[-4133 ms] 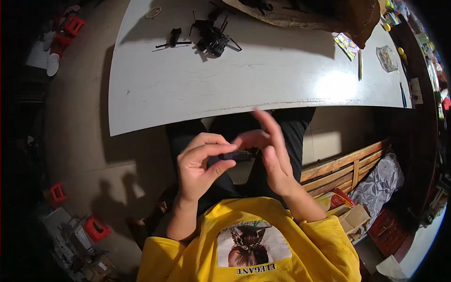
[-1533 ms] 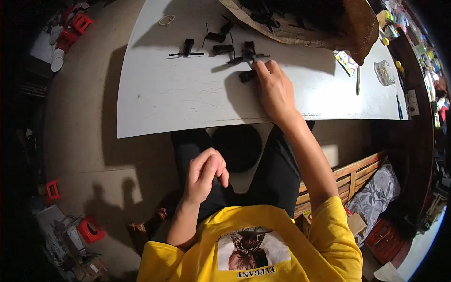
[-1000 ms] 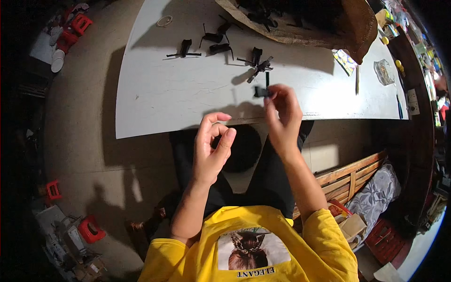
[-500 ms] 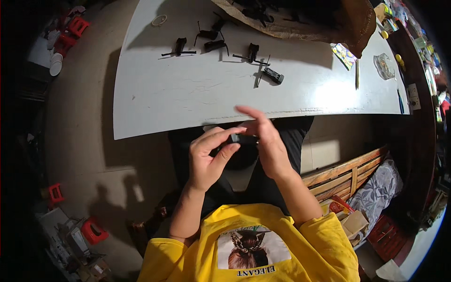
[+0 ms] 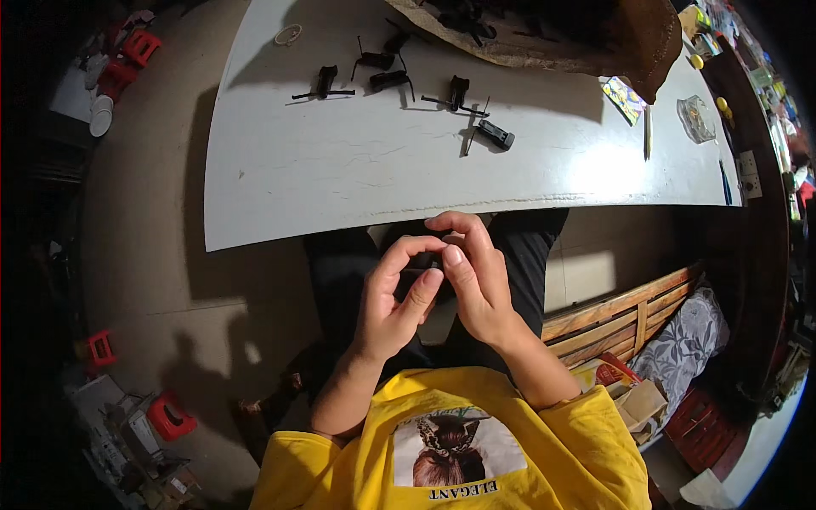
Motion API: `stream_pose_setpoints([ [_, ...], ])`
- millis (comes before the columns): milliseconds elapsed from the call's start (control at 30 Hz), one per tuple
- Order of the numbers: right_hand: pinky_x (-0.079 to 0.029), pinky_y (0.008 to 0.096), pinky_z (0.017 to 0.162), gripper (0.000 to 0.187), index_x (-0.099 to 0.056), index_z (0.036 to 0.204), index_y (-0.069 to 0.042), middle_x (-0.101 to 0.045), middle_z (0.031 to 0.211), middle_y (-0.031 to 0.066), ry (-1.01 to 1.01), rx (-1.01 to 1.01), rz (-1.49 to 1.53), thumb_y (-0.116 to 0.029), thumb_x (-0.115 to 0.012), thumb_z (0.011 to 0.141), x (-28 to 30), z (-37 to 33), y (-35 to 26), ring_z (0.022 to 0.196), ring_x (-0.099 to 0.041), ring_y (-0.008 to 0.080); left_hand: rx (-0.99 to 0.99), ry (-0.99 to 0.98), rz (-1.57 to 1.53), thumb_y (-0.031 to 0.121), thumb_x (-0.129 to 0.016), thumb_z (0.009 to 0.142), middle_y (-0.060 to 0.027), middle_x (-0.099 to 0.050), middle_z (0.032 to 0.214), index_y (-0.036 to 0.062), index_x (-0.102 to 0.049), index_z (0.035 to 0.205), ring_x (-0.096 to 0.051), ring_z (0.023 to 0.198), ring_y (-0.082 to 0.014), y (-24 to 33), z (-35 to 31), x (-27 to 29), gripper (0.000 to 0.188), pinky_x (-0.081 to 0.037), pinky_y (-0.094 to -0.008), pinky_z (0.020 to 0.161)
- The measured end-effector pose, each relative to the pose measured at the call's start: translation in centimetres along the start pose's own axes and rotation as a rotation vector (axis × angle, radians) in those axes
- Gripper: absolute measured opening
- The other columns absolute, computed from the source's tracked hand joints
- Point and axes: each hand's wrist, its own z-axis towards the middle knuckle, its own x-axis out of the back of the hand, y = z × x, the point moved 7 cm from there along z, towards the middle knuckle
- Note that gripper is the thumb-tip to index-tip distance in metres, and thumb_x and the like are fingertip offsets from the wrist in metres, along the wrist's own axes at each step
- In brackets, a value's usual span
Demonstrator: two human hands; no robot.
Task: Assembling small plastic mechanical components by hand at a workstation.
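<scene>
Above my lap, just off the table's near edge, my left hand (image 5: 393, 299) pinches a small black part (image 5: 434, 263) between thumb and bent fingers. Most of that part is hidden by the fingers. Close against it on the other side is my right hand (image 5: 481, 285), its thumb and fingers curled and meeting my left fingertips. What the right fingertips grip is covered. On the table (image 5: 289, 183) lie several black plastic parts with thin arms, among them a blocky one (image 5: 495, 134) nearest to me and an upright one (image 5: 326, 82) farther left.
A brown sack (image 5: 544, 55) with dark parts inside lies at the table's far side. Toward the right are a glass ashtray (image 5: 696, 121), a colourful packet (image 5: 623, 99) and a thin stick (image 5: 648, 134). A wooden bench (image 5: 629, 314) stands at my right; red stools (image 5: 170, 416) are on the left floor.
My right hand has turned and curled its outstretched fingers in toward the part. My left hand has shifted slightly right, bringing both hands closer together. The parts on the table stay put.
</scene>
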Motion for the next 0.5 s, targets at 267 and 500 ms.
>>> stream_pose_setpoints([
  [267, -0.042, 0.029, 0.064, 0.024, -0.051, 0.105, 0.005, -0.055, 0.088, 0.0141, 0.141, 0.257, -0.227, -0.01, -0.046, 0.087, -0.2, -0.8, -2.0, 0.069, -0.052, 0.0216, -0.075, -0.006, -0.097, 0.021, -0.049, 0.092, 0.0033, -0.045, 0.076, 0.0035, -0.052, 0.095, -0.035, 0.051, -0.0006, -0.6, 0.1, 0.1, 0.018, -0.027, -0.0163, 0.044],
  [500, -0.045, 0.028, 0.057, 0.025, -0.055, 0.095, 0.001, -0.057, 0.073, 0.0082, 0.068, 0.433, -0.232, -0.001, -0.064, 0.072, 0.1, -1.6, -3.2, 0.061, -0.057, 0.019, -0.044, -0.064, -0.008, 0.016, -0.057, 0.087, -0.0021, -0.052, 0.085, 0.0034, -0.055, 0.095, -0.045, 0.059, -0.0047, 0.1, -0.4, 1.3, 0.015, -0.035, -0.0179, 0.048],
])
